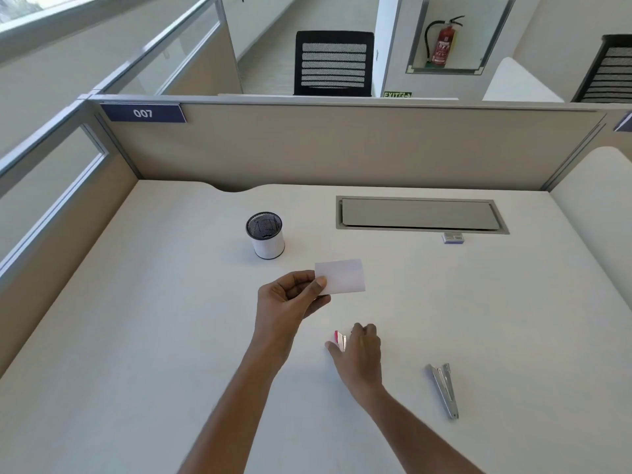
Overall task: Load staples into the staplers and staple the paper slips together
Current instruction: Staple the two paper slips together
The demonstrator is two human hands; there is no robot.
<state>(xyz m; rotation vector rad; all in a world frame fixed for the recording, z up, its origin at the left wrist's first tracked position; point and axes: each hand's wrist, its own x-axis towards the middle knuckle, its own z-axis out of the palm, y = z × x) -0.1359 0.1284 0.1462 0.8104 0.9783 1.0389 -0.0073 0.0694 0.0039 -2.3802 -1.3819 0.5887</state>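
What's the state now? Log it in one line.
left hand: holds paper slip | right hand: on pink stapler | silver stapler: idle

From my remote feed, the bench (171, 336) shows as a smooth, matt off-white laminate with no glare. My left hand (290, 302) pinches a paper slip (343, 277), thin, matt and faintly lilac-white. Under my right hand (362, 357) sits a small stapler (340, 339) of glossy pink plastic and bright metal. A second stapler (444, 390) to the right looks like bare brushed metal with a dull sheen. The pen cup (265, 236) pairs black wire mesh inside with a smooth white outer wall. The small staple box (453, 238) looks like printed card. The cable hatch (420, 214) appears to be grey matt metal.
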